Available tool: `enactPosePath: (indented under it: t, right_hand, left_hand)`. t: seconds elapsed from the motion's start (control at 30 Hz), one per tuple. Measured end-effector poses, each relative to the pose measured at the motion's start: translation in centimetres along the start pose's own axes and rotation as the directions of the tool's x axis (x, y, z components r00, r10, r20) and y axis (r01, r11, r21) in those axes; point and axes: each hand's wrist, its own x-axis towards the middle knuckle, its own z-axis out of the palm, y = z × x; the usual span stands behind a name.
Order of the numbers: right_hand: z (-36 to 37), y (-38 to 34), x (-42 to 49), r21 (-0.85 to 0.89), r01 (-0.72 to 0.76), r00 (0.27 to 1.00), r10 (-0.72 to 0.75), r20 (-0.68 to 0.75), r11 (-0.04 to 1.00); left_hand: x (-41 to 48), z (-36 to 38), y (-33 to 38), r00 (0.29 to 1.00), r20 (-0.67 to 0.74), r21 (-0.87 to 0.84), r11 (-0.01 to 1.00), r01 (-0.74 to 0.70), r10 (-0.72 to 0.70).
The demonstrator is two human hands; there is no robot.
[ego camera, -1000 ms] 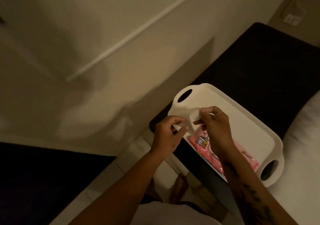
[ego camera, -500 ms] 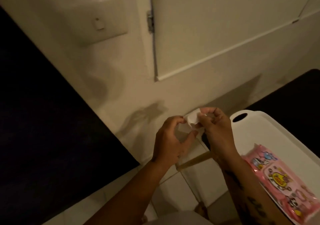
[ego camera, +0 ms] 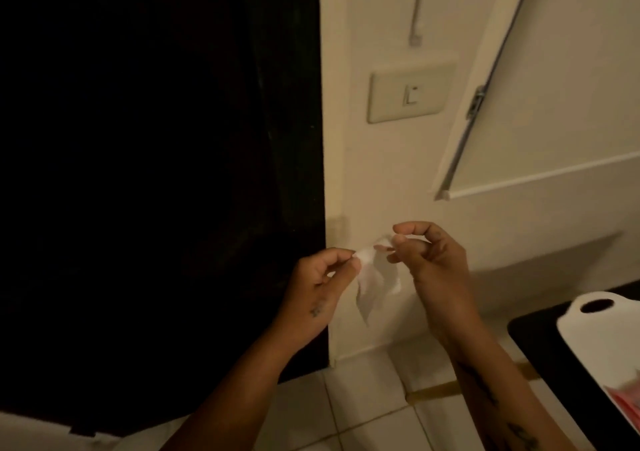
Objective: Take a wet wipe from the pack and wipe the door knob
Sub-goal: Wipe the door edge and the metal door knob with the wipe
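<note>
Thin white wet wipe (ego camera: pixel 372 279), pinched between left hand (ego camera: pixel 317 286) and right hand (ego camera: pixel 434 265) fingers at 6 o'clock, hangs half-unfolded; may tear or drop, knob unseen.

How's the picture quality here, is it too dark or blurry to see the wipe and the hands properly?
Head view: dim, warm yellowish light. The left side is near black, no detail. The wet wipe is pale and soft-edged against the wall, slightly motion-blurred between the left hand and right hand. Wide-angle bending tilts the door edge. The tray glares white.
</note>
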Motion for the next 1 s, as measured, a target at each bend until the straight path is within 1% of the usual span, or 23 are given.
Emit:
enactPosePath:
  t: [0.1,0.17,0.23,0.33,0.37,0.43,0.5,0.53,0.57,0.6,0.63,0.67,0.73,0.77,0.8,0.87,0.93,1.0]
  right_hand:
    - [1.8,-2.3,0.2,-0.046,0.13,0.987,-0.125,0.1,0.99]
    - [2.7,-4.1,0.6,-0.095,0.19,0.969,-0.172,0.175,0.977]
    - [3.4,-6.0,1.2,-0.108,0.191,0.95,-0.156,0.27,0.976]
    - [4.4,-8.7,2.1,0.02,0.133,0.897,-0.129,0.424,0.991]
    - [4.7,-9.6,2.4,0.055,0.141,0.889,-0.151,0.433,0.988]
    - [5.4,-11.3,3.0,0.097,0.183,0.894,-0.207,0.397,0.978]
    - [6.3,-12.9,3.6,0.099,0.227,0.906,-0.247,0.344,0.969]
    - [6.7,-13.7,4.0,0.083,0.252,0.912,-0.265,0.312,0.964]
    - [7.2,-14.5,4.3,0.056,0.279,0.919,-0.284,0.274,0.959]
    - [7.6,-15.2,4.7,0.023,0.312,0.922,-0.308,0.235,0.95]
    - [8.0,-16.1,5.0,-0.008,0.351,0.916,-0.342,0.208,0.936]
    - [8.4,-17.0,5.4,-0.031,0.391,0.906,-0.379,0.191,0.92]
    - [9.0,-18.8,6.1,-0.036,0.468,0.874,-0.456,0.17,0.883]
    - [9.2,-19.7,6.6,-0.028,0.501,0.857,-0.491,0.16,0.865]
    - [9.4,-20.6,7.1,-0.017,0.526,0.842,-0.518,0.146,0.85]
    - [9.8,-22.5,8.2,0.007,0.563,0.822,-0.56,0.1,0.827]
    - [10.2,-24.2,9.5,0.025,0.594,0.803,-0.595,0.05,0.804]
    - [10.8,-25.4,10.7,0.042,0.601,0.798,-0.602,0.033,0.798]
  left_hand:
    - [0.2,-3.0,3.3,0.999,0.047,-0.04,0.999,0.0,0.002]
    - [0.4,-4.6,5.7,0.998,0.068,-0.057,0.998,-0.01,0.014]
    - [0.6,-5.9,8.3,0.997,0.076,-0.083,0.996,-0.02,0.026]
    - [0.8,-7.5,11.9,0.997,0.047,-0.119,0.991,-0.057,0.063]
    - [0.9,-8.0,13.0,0.997,0.024,-0.139,0.988,-0.073,0.077]
    - [1.2,-8.5,14.4,0.995,-0.052,-0.21,0.973,-0.09,0.081]
    - [1.8,-8.9,15.2,0.989,-0.149,-0.361,0.931,-0.046,-0.009]
    - [2.2,-9.0,15.5,0.985,-0.15,-0.47,0.883,0.0,-0.08]
    - [2.5,-9.0,15.9,0.984,-0.111,-0.554,0.831,0.053,-0.137]
    - [2.5,-9.0,16.5,0.982,-0.075,-0.59,0.801,0.096,-0.173]
    - [2.7,-9.0,16.9,0.98,-0.093,-0.567,0.819,0.095,-0.178]
    - [2.9,-9.0,17.4,0.974,-0.15,-0.523,0.85,0.066,-0.168]
    - [3.3,-9.1,18.7,0.949,-0.298,-0.411,0.911,-0.032,-0.101]
    - [3.7,-9.3,19.5,0.929,-0.367,-0.352,0.931,-0.099,-0.04]
    - [4.1,-9.4,20.7,0.899,-0.437,-0.29,0.942,-0.17,0.027]
    - [5.2,-9.9,23.3,0.83,-0.529,-0.168,0.936,-0.308,0.178]
    - [6.6,-10.4,25.5,0.754,-0.563,-0.009,0.91,-0.415,0.339]
    - [8.2,-10.9,27.0,0.666,-0.571,0.198,0.868,-0.456,0.48]
